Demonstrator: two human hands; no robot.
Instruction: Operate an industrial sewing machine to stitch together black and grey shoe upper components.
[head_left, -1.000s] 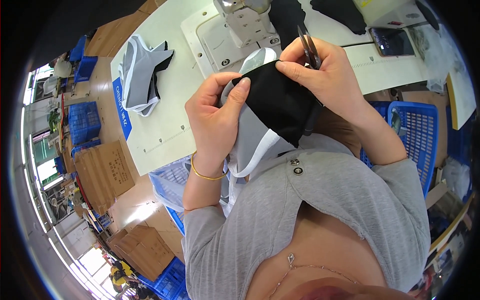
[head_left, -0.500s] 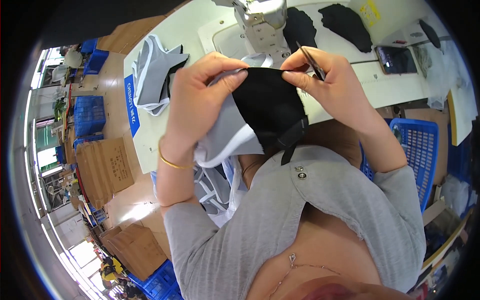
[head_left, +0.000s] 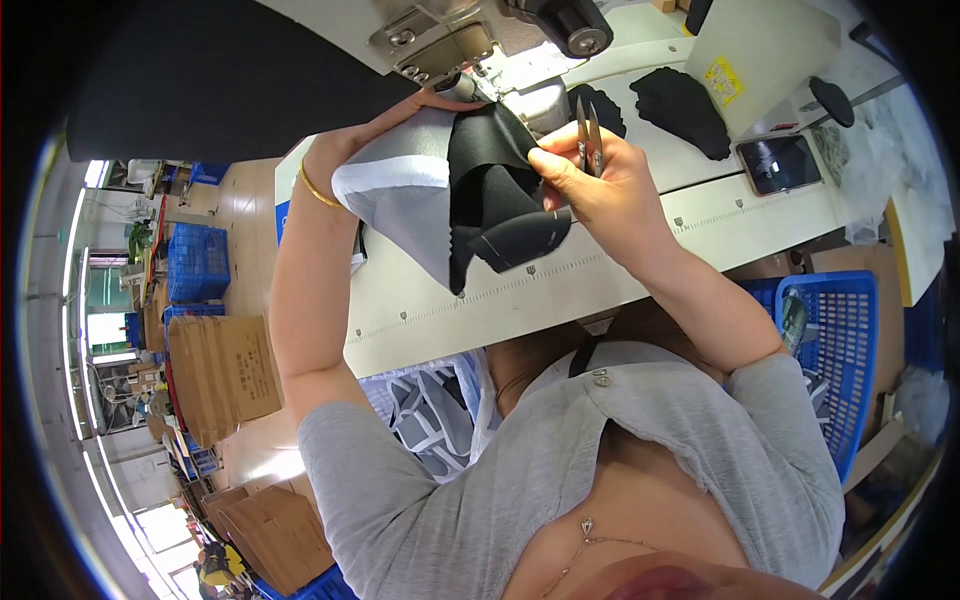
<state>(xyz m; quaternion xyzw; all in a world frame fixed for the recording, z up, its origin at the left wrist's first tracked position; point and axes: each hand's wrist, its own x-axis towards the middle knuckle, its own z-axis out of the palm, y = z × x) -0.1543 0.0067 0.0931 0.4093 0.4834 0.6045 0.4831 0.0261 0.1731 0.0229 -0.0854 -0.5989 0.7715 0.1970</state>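
Observation:
Beneath the sewing machine's head (head_left: 440,45), my left hand (head_left: 432,100) grips the far edge of a fabric piece with a grey part (head_left: 400,180) and a black part (head_left: 500,205); the cloth hides most of its fingers. My right hand (head_left: 600,185) pinches the black part's right edge between thumb and fingers. Tucked in that same hand is a dark tool with two slim points (head_left: 590,135), tweezers or thread snips, its points upward and apart. The piece hangs bent over the table's near part, its black lower end curled.
Black cut pieces (head_left: 680,112) and a phone (head_left: 778,165) lie on the white sewing table (head_left: 640,255), right of the machine. A blue basket (head_left: 850,350) stands at my right. Grey-and-white pieces (head_left: 430,415) fill a bag below the table edge. Cardboard boxes (head_left: 222,375) stand at left.
Both hands have carried the fabric forward to the machine. The left hand has gone under its head, and the right now pinches lower on the black part. My view has shifted, showing the machine head larger.

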